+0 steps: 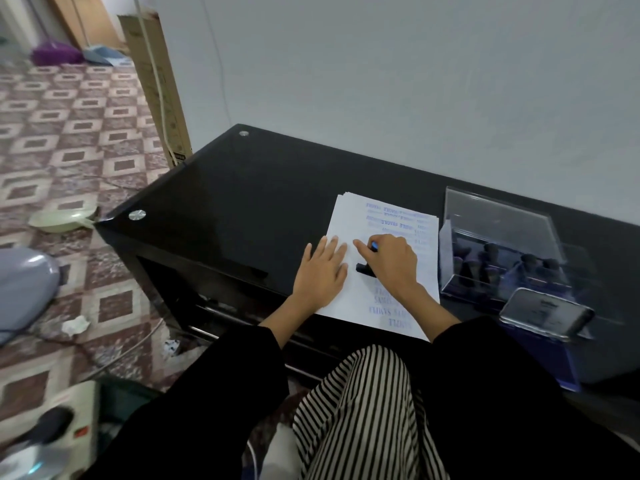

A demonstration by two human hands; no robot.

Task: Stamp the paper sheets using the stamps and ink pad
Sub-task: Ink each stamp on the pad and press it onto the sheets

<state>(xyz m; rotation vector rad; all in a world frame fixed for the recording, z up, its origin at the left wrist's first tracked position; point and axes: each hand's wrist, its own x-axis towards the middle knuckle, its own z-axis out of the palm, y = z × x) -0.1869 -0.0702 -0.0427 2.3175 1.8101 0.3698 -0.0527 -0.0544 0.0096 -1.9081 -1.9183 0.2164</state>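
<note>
A stack of white paper sheets (360,299) with blue stamped words lies on the black glass table (249,188). My right hand (391,265) grips a black stamp (364,268) with a blue top and holds its base down on the top sheet. My left hand (322,271) lies flat with straight fingers on the sheet's left edge. To the right, a clear plastic box (498,244) holds several dark stamps. An ink pad with its silver lid raised (547,315) sits in front of that box.
The table stands against a pale wall (381,81). To the left is patterned floor tile (69,133) with a tall cardboard box (156,88), a pale dustpan-like object (62,216), cables and a white power strip (69,420). My striped-trousered leg (363,410) is below the table edge.
</note>
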